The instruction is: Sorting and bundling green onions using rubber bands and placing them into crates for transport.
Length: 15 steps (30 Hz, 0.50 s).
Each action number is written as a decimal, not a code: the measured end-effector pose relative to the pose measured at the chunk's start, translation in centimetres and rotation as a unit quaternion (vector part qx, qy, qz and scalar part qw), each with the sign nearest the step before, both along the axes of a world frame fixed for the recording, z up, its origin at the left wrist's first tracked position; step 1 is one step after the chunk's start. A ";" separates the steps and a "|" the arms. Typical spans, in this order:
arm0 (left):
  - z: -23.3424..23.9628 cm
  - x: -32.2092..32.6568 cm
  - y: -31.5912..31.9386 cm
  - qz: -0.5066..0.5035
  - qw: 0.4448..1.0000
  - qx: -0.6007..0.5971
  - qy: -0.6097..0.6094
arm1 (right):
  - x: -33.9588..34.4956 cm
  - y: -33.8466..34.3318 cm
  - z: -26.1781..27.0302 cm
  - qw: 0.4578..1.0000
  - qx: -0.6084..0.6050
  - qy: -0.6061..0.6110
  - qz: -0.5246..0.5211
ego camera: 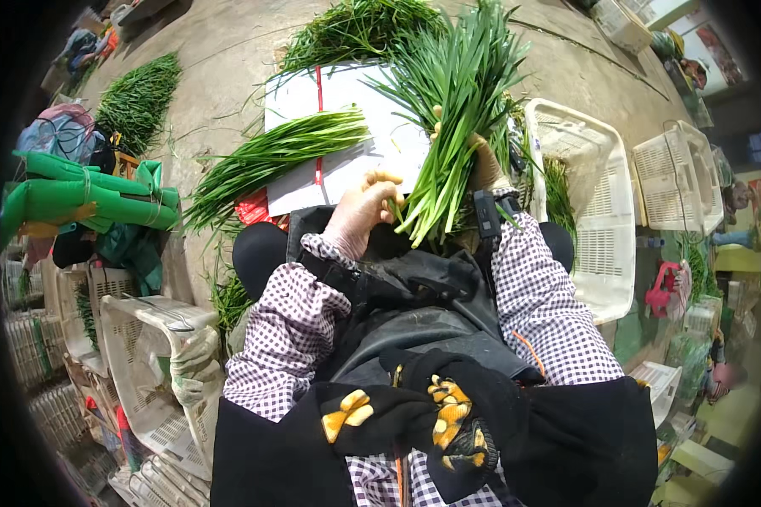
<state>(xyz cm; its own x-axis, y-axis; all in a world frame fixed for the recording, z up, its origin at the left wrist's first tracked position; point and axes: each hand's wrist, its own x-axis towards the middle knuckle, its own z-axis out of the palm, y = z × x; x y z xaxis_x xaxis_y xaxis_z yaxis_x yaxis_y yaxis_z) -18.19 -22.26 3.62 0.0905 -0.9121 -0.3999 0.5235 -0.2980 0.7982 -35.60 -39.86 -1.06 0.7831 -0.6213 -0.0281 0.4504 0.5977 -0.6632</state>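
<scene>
My right hand (pixel 485 161) grips a large bunch of long green leafy stalks, likely Chinese chives (pixel 463 127), with the pale cut ends pointing down towards my lap. At the lower left of these ends, my left hand (pixel 368 209) has its fingers curled, and a short green piece shows at them; whether it pinches a stalk is not clear. A second bunch of chives (pixel 292 146) lies across the left part of a white board (pixel 349 89) with a red strip. A heap of loose chives (pixel 361 32) lies beyond the board.
A white plastic crate (pixel 609 279) stands at my right, another crate (pixel 678 177) beyond it. On the left are a green wrapped bundle (pixel 89 196), a pile of chives (pixel 139 101) on the floor and a white crate (pixel 152 380) with a glove (pixel 193 367) over its edge.
</scene>
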 end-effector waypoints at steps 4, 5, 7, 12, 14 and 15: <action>0.2 -0.9 0.2 -0.018 0.978 -0.034 -0.205 | -1.1 -1.2 -0.9 1.000 0.007 0.018 -0.004; 0.1 -1.4 -0.1 0.005 0.948 -0.074 -0.311 | -1.7 -1.7 -1.6 0.999 0.024 0.040 -0.018; -0.1 -1.7 -0.9 -0.018 0.956 -0.091 -0.278 | -0.7 -1.1 -0.7 0.994 0.076 0.075 0.014; 1.5 -2.8 -2.7 -0.082 0.988 -0.106 -0.076 | 1.8 2.1 4.5 0.983 -0.031 0.183 0.009; 0.7 -2.6 -3.6 -0.074 0.988 -0.132 -0.026 | 2.5 2.4 5.3 0.972 -0.093 0.207 -0.058; 0.7 -1.9 -4.0 -0.099 0.983 -0.132 -0.084 | 2.9 2.5 6.2 0.972 -0.093 0.207 -0.057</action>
